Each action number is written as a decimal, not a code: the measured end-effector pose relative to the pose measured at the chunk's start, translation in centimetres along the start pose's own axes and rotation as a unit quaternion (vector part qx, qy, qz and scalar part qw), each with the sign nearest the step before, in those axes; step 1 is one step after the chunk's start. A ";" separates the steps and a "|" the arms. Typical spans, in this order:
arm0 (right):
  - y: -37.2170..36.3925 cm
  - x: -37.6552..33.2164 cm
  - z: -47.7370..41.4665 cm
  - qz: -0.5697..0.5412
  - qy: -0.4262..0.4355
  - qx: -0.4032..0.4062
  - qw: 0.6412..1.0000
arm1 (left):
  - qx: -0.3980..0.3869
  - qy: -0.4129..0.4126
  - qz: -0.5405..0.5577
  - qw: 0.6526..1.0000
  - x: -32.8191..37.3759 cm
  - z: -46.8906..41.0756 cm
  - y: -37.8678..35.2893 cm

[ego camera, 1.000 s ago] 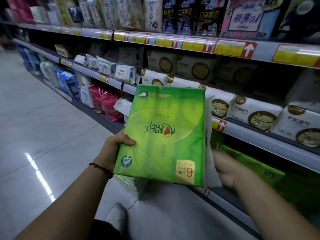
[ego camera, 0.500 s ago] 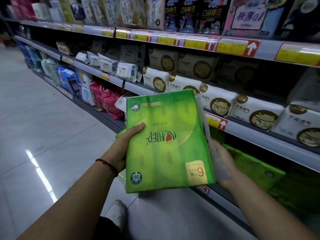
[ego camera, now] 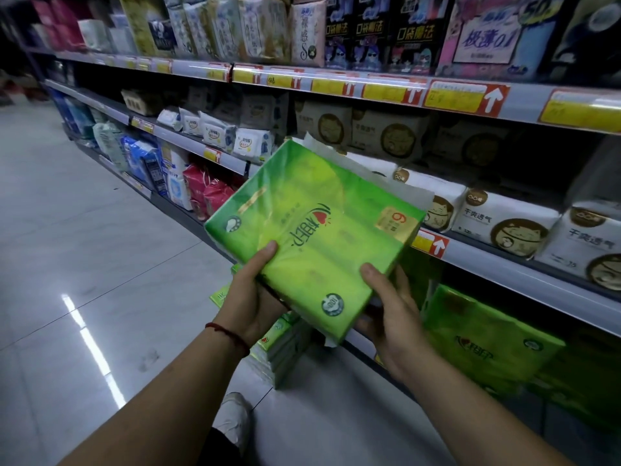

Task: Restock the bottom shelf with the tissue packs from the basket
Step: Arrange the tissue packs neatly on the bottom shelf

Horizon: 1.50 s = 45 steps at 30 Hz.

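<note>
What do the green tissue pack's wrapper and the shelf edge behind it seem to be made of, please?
Green tissue pack: thin glossy plastic film, probably; it wrinkles and catches glare. Shelf edge: likely painted metal, smooth, pale grey, with a soft sheen.

Gripping a green tissue pack (ego camera: 312, 227) in left hand (ego camera: 255, 297) and right hand (ego camera: 393, 311), thumbs on top, tilted before the shelves. On the bottom shelf (ego camera: 181, 214), more green packs (ego camera: 487, 334); on the floor (ego camera: 100, 247), a stack of packs (ego camera: 285, 351).

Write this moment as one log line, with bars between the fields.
stage: pack not yet shelved | left grip: holds pack | right grip: holds pack
</note>
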State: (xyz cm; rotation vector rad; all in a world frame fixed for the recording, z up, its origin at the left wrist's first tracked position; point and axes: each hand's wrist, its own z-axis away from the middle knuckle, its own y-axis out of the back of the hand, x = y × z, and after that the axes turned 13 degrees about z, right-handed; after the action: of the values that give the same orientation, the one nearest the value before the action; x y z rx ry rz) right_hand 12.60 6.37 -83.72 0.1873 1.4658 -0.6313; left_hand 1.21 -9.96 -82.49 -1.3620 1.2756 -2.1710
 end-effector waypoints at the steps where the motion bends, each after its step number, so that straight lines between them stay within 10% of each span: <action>1: 0.3 -0.1 -0.2 -0.004 0.007 0.020 1.000 | 0.002 0.014 -0.035 0.999 0.0 -0.2 0.3; 21: 8.4 -5.8 -2.2 0.060 -0.072 -0.013 0.996 | 0.005 0.082 -0.067 0.994 1.6 -1.2 -0.8; 31: 5.2 -4.6 -2.1 -0.163 -0.083 0.033 0.983 | -0.004 -0.050 0.052 0.997 2.1 -0.6 -0.5; 45: 5.6 -3.8 -2.8 0.021 -0.030 0.061 0.997 | 0.000 0.058 -0.066 0.996 1.2 -1.4 2.5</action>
State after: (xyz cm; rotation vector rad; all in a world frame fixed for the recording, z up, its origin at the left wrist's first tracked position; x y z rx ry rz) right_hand 13.04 13.45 -81.82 0.2926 1.3635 -0.6869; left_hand -1.10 -11.36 -83.98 -1.3734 1.2598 -2.3707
